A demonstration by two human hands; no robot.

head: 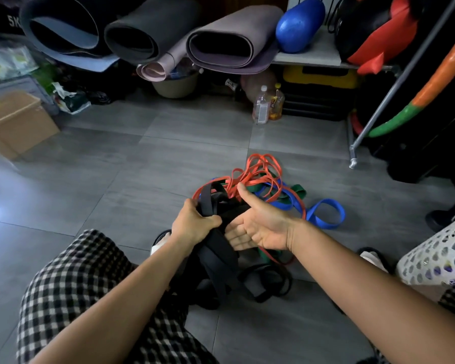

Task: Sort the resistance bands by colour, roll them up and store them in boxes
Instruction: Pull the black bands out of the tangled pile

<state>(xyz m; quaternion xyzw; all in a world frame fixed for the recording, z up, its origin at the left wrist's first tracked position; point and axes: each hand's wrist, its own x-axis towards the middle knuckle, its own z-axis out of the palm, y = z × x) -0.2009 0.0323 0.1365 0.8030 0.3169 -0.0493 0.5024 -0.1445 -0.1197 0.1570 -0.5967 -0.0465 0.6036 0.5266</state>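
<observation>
Black resistance bands [216, 256] — a bundle of wide loops. The left hand [195, 227] is gripping it near the top, fingers and thumb clenching round the straps. The lower loops are trailing onto the grey tiled floor [116, 179] between the person's legs.

Right hand [260, 227] — is lying flat-fingered with the thumb lifted. The straight fingers are touching the side of the black bundle and clasping nothing.

Red resistance bands [258, 174]: thin, lying tangled just beyond the hands and draping over a green band [297, 191] and a blue band [326, 214] on the floor.

Cardboard box [13, 122]: standing far left, well apart from the pile.

Rolled exercise mats [229, 40]: resting on a shelf at the back, with 2 plastic bottles [262, 106] standing below.
</observation>
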